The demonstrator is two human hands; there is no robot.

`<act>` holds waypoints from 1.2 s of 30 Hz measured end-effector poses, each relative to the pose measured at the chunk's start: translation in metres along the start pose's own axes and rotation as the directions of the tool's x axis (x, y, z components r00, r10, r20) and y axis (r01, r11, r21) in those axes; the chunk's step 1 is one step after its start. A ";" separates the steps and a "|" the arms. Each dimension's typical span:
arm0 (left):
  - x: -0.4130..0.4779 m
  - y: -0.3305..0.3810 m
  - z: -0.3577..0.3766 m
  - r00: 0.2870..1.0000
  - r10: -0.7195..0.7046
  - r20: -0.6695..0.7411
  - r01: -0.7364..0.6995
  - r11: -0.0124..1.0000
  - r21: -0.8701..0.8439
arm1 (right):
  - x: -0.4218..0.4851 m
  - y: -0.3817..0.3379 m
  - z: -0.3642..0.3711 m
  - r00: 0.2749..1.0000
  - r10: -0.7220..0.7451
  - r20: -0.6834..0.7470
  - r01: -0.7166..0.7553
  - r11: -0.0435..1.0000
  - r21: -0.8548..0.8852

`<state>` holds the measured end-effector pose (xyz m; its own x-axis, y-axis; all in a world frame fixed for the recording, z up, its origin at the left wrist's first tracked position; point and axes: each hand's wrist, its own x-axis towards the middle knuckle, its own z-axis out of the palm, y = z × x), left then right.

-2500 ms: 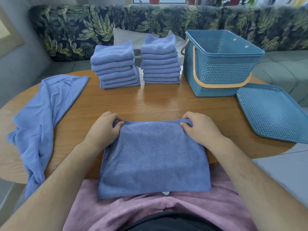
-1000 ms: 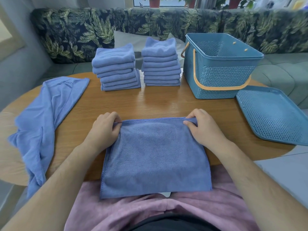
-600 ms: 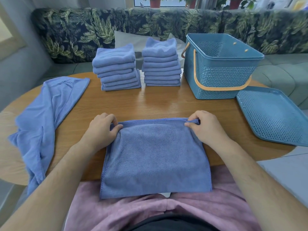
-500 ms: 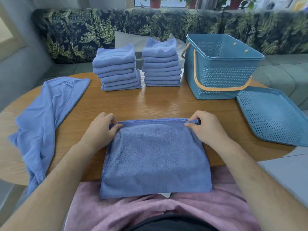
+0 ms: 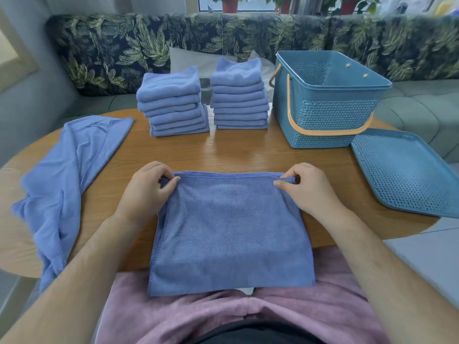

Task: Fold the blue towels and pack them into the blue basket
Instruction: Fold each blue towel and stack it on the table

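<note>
Pinching the far corners of the blue towel (image 5: 229,232), the left hand (image 5: 146,192) and right hand (image 5: 308,192) square its edge, likely for another fold. Each grip is closed on cloth. It lies on the desk (image 5: 248,155), hanging over the near edge; the blue basket (image 5: 327,105) stands open behind.

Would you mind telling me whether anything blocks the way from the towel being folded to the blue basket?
Nothing visible does. The towel lies near the table's front edge; the blue basket stands open-topped at the far right, its lid off beside it, bare table between.
</note>
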<state>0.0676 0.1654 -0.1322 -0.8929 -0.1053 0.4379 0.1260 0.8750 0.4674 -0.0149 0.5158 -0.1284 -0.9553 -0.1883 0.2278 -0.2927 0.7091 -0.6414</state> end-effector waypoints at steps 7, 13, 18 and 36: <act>0.000 0.001 0.001 0.999 0.032 -0.021 -0.032 0.999 -0.019 | 0.001 0.003 -0.001 1.000 -0.018 0.000 0.018 0.999 -0.027; 0.000 0.003 0.000 0.998 0.035 -0.047 -0.035 0.999 -0.007 | 0.000 0.004 -0.001 1.000 -0.013 0.007 0.013 1.000 -0.022; 0.001 0.000 -0.001 0.999 0.032 -0.015 -0.032 0.999 0.005 | 0.000 0.005 0.000 1.000 -0.004 0.022 0.004 1.000 -0.018; 0.015 -0.006 -0.031 0.999 -0.040 0.017 0.041 0.999 -0.018 | 0.000 -0.025 -0.025 0.998 0.041 -0.052 -0.019 0.932 0.362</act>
<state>0.0668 0.1441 -0.1045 -0.9046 -0.1324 0.4053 0.0974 0.8612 0.4988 -0.0064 0.5149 -0.0945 -0.9631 -0.1238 0.2391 -0.2692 0.4184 -0.8674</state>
